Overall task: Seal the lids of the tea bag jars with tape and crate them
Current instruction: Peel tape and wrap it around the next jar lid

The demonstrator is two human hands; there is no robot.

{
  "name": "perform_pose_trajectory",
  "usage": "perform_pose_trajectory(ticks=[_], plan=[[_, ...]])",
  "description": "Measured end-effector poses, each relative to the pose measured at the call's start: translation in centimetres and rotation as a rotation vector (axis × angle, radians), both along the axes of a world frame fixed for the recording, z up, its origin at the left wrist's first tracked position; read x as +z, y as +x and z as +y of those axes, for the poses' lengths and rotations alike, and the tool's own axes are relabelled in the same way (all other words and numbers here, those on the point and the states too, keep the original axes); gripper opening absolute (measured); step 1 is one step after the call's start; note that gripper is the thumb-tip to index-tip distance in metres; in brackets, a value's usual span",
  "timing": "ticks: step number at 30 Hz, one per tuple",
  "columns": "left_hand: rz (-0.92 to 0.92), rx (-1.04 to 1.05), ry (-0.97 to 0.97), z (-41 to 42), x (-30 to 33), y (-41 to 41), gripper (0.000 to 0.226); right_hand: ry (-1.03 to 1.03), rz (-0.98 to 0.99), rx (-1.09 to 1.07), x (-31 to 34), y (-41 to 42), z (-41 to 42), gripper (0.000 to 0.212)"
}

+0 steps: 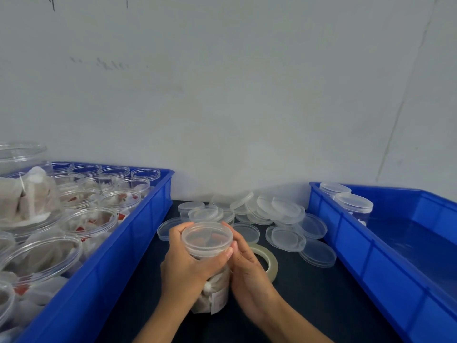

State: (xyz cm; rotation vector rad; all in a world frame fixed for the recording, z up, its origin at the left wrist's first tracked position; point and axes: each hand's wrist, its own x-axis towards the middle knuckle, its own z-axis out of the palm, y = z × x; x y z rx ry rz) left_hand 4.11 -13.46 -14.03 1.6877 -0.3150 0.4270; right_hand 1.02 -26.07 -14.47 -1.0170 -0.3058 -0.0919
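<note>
At lower centre, our left hand [188, 264] and right hand [247, 271] close fingers around a lidded clear plastic tea-bag jar [209, 246].

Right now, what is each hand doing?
Left hand: closed around the tea bag jar, just under its lid.
Right hand: fingers against the jar's side; a firm hold cannot be told.

Ahead of you a pale grey-white wall [247, 95] fills the upper part of the view, with faint smudged marks left of centre and a thin crack line running down its right side. Along its top edge two dark streaks hang down. Below it, the dark counter [309, 305] runs toward you, its surface matte, nearly black.
</note>
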Motion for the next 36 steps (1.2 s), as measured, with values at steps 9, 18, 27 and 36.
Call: perform_pose_trajectory(ticks=[9,18,27,36], plan=[[-0.029,0.029,-0.058,-1.6,0.6,-0.3,0.075,0.028,0.079,-0.095,1.0,-0.4,-0.3,0.034],[-0.036,-0.406,-0.027,-10.8,8.9,0.2,0.080,-0.170,0.141,-0.577,11.8,-1.5,-8.4,0.031],[-0.134,-0.423,0.187,-24.2,15.1,-3.0,0.093,-0.239,0.122,-0.975,18.3,-5.7,-19.6,0.026],[-0.088,-0.492,0.345,-31.1,10.7,-4.4,0.072,-0.180,0.290,-1.125,13.0,-7.0,-26.8,0.024]])
